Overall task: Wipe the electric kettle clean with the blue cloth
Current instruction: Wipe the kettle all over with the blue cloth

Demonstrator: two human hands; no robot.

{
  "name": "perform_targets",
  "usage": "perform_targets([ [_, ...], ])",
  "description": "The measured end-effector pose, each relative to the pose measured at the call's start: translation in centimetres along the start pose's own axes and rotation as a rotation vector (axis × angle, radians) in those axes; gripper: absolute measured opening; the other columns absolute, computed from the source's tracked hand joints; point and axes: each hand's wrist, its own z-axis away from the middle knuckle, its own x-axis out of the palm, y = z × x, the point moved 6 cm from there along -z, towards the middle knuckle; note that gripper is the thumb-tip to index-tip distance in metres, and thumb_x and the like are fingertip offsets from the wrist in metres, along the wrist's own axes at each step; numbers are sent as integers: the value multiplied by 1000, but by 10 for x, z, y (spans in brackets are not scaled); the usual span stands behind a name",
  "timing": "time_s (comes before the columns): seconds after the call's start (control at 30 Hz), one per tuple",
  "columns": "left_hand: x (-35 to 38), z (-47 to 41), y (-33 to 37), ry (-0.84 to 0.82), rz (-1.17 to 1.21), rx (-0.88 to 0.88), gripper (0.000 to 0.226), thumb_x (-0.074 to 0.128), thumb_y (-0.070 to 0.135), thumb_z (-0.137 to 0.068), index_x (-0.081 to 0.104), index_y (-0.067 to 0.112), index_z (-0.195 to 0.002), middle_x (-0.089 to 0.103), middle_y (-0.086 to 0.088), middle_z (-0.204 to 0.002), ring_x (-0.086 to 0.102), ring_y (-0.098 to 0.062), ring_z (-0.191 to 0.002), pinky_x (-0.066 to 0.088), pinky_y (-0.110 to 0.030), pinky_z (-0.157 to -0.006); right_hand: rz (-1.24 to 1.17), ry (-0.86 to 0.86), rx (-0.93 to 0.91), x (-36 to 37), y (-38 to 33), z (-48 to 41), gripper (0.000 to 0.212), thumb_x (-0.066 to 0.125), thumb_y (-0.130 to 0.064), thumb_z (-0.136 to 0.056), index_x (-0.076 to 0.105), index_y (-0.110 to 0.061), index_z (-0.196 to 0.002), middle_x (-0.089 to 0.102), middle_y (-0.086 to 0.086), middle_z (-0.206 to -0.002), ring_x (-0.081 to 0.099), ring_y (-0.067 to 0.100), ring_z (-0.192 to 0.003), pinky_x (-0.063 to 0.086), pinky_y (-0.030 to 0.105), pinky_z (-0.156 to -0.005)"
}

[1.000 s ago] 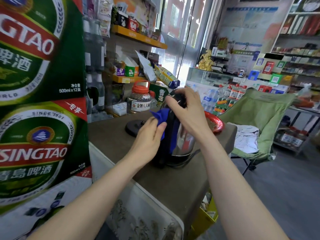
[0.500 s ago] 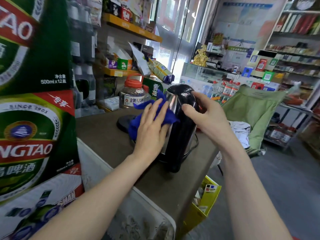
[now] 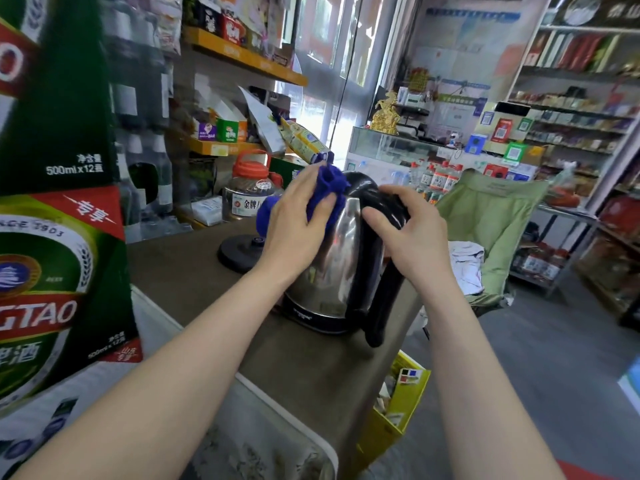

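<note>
Steel-bodied, the black-handled electric kettle (image 3: pixel 332 265) is stood upright on the brown countertop (image 3: pixel 194 271), off its round black base (image 3: pixel 239 252) at nine o'clock. A crumpled blue cloth (image 3: pixel 327 188) is pressed to its upper side by the flattened left hand (image 3: pixel 294 233). Its handle top is gripped by the right hand (image 3: pixel 412 233). Green beer cartons (image 3: pixel 59 271) are stacked at nine o'clock; a red-lidded jar (image 3: pixel 251 192) is seen at eleven, shop shelves beyond.

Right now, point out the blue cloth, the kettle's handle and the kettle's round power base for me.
blue cloth (image 3: pixel 330 183): head view, bunched top fold above the left hand.
kettle's handle (image 3: pixel 382 289): head view, black vertical grip below the right hand.
power base (image 3: pixel 239 252): head view, black disc's top surface on the counter.
</note>
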Motion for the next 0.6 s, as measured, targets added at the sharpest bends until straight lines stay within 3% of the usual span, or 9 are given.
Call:
perform_targets([
  [0.1, 7, 8, -44, -87, -72, -268, 42, 40, 41, -99, 51, 21, -135, 56, -2, -137, 50, -21, -128, 39, -38, -105, -112, -107, 19, -4, 12, -1, 42, 76, -32, -82, 65, -29, -123, 71, -11, -111, 67, 12, -108, 56, 48, -96],
  [0.17, 7, 32, -76, -135, -32, -582, 44, 35, 44, -100, 54, 18, -130, 59, -9, -133, 53, -28, -124, 41, -37, -101, -168, -133, 46, -6, 19, -2, 53, 79, -35, -79, 61, -34, -129, 69, -10, -121, 64, 10, -115, 53, 44, -101],
  [0.23, 4, 57, -90, -180, 0, -728, 38, 36, 42, -101, 58, 18, -122, 61, -8, -130, 55, -25, -118, 41, -34, -95, -174, -63, 101, -5, 26, -2, 61, 81, -44, -76, 55, -40, -131, 66, -10, -127, 61, 8, -119, 50, 36, -103],
  [0.3, -1, 60, -82, -144, 1, -648, 23, 41, 34, -101, 59, 23, -108, 66, -2, -115, 60, -22, -107, 43, -35, -86, -157, 119, 204, -6, 34, 3, 58, 78, -58, -71, 60, -36, -121, 69, -11, -118, 64, 11, -111, 53, 37, -98],
  [0.37, -5, 49, -60, -64, 5, -462, 16, 45, 27, -99, 60, 27, -105, 66, 3, -105, 61, -18, -101, 46, -36, -84, -164, 259, 274, -5, 39, 10, 58, 75, -67, -66, 66, -29, -109, 72, -12, -106, 67, 13, -102, 55, 42, -94],
  [0.5, -3, 16, -19, 48, 24, -98, 29, 50, 26, -96, 60, 29, -123, 62, 12, -119, 55, -5, -111, 42, -19, -92, -201, 263, 252, -1, 43, 6, 50, 78, -67, -63, 69, -31, -97, 74, -12, -96, 71, 14, -94, 58, 44, -89],
  [0.53, 0, 8, -21, 43, 18, -88, 28, 49, 28, -97, 61, 29, -123, 62, 13, -117, 55, -5, -111, 41, -16, -90, -219, 251, 239, -1, 45, 4, 46, 79, -65, -64, 69, -32, -94, 75, -11, -93, 72, 15, -91, 60, 45, -87],
  [0.6, 5, -3, -48, 6, 19, -263, 20, 44, 35, -99, 61, 30, -108, 64, 11, -102, 60, -13, -102, 42, -19, -76, -251, 225, 214, -1, 51, -1, 41, 81, -60, -64, 68, -32, -92, 75, -9, -91, 73, 17, -89, 61, 47, -84],
])
